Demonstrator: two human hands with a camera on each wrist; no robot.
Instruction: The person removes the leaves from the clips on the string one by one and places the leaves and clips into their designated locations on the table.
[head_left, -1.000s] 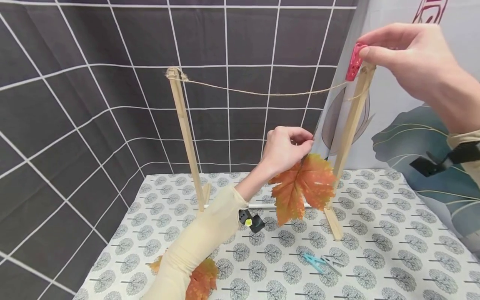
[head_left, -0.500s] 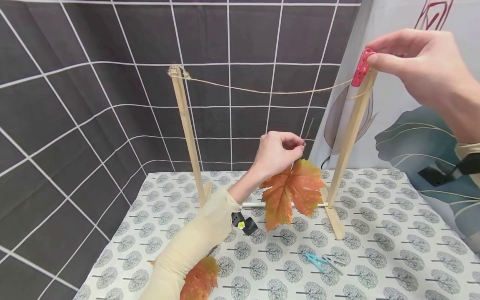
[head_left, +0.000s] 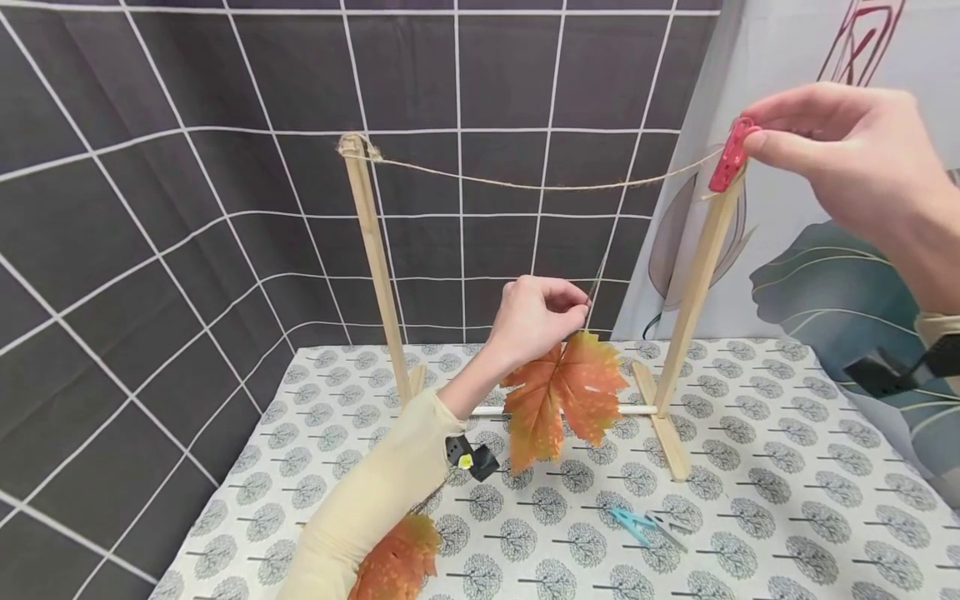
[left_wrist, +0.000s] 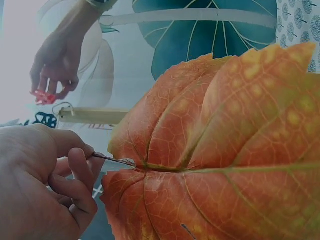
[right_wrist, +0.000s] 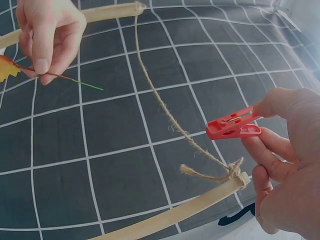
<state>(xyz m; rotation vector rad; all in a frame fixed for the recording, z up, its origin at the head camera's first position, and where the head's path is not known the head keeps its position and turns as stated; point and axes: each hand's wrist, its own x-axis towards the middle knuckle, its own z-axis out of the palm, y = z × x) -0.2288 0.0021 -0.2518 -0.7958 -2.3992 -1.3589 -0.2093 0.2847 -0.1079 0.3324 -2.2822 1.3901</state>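
My left hand (head_left: 528,325) pinches the thin stem of an orange maple leaf (head_left: 562,396), which hangs below the fingers. In the left wrist view the leaf (left_wrist: 215,130) fills most of the right side. My right hand (head_left: 862,158) holds a red clothespin (head_left: 731,154) between thumb and fingers, near the top of the right wooden post (head_left: 701,283). Slack twine (head_left: 555,187) runs between the two posts. In the right wrist view the red clothespin (right_wrist: 227,125) appears beside the twine (right_wrist: 172,117), close to its knotted end. Whether the clothespin's tips are spread is unclear.
The left wooden post (head_left: 372,250) stands behind my left arm, joined to the right one by a low white rod (head_left: 637,409). A blue clothespin (head_left: 632,525) and a grey one (head_left: 666,531) lie on the patterned tablecloth (head_left: 787,517). My left sleeve partly covers another orange leaf (head_left: 401,558).
My left hand has moved left and down with the leaf. My right hand has come slightly down and to the right, still holding the red clothespin.
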